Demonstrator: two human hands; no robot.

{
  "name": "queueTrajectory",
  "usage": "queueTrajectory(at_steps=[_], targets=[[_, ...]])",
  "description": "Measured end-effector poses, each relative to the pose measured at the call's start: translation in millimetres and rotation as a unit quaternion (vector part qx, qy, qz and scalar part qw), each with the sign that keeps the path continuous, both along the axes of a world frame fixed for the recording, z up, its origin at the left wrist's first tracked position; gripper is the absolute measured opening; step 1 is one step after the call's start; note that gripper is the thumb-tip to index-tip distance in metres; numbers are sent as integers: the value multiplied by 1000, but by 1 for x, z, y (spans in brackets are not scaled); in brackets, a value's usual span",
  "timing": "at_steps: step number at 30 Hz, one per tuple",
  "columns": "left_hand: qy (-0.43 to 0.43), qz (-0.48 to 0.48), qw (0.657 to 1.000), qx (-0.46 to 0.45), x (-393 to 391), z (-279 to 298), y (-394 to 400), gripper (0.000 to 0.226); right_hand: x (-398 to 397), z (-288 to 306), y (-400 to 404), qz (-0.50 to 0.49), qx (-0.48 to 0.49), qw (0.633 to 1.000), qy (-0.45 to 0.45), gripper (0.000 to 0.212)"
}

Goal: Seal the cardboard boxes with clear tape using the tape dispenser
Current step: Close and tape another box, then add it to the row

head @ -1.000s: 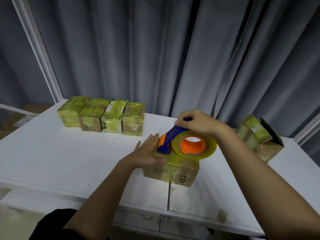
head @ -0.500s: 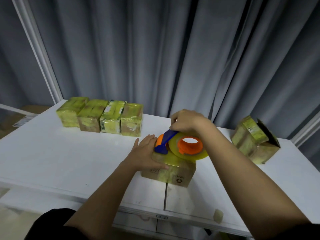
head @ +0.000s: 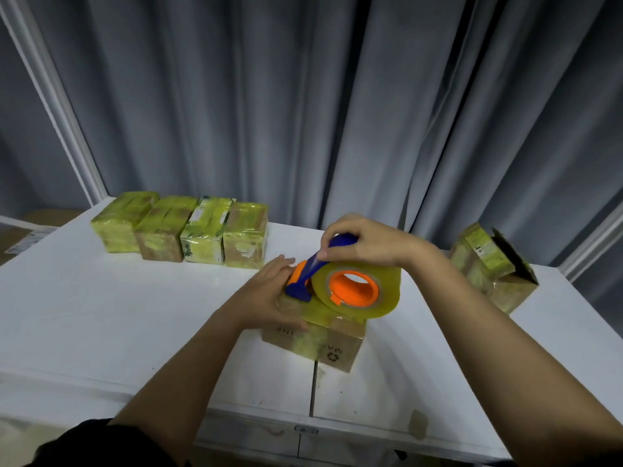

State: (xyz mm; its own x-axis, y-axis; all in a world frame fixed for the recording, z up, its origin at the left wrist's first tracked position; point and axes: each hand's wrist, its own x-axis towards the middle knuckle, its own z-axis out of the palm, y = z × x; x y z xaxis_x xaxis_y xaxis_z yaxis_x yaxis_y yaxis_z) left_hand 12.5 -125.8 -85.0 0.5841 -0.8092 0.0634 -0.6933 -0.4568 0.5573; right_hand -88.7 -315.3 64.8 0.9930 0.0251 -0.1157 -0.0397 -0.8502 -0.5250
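Right hand (head: pixel 365 242) grips blue handle of tape dispenser (head: pixel 340 286) — dispenser sits on cardboard box (head: pixel 332 342) under hand. Left hand (head: pixel 269 298), fingers flat, presses box's left side — just beside dispenser nose.

Blue-and-orange tape dispenser (head: pixel 305 279), yellowish tape roll (head: pixel 357 289); brown box (head: pixel 317 338) with yellow-tinted tape; white bench (head: pixel 101 315); grey curtain (head: pixel 303 106).
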Motion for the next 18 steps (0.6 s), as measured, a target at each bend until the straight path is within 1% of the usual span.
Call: queueTrajectory(at_steps=[2, 4, 6, 9, 11, 15, 18], targets=[[-50, 18, 996, 67, 11, 4, 2, 122, -9, -2, -3, -18, -18, 999, 22, 52], [-49, 45, 994, 85, 17, 5, 0, 116, -14, -8, -6, -32, -78, 995, 48, 61], [-26, 70, 996, 48, 16, 4, -5, 108, -14, -12, -7, -45, -127, 990, 31, 62], [46, 114, 991, -55, 2, -3, -6, 95, -8, -15, -8, -61, -125, 990, 4, 54], [62, 127, 986, -89, -9, -10, -6, 89, -6, -16, -8, -63, -130, 990, 1, 54], [77, 110, 986, -103, -30, -14, -16, 106, -10, -15, -1, -56, -155, 986, -14, 62], [70, 139, 982, -108, -36, -19, -25, 120, -15, -18, 3, -74, -167, 982, -50, 56]])
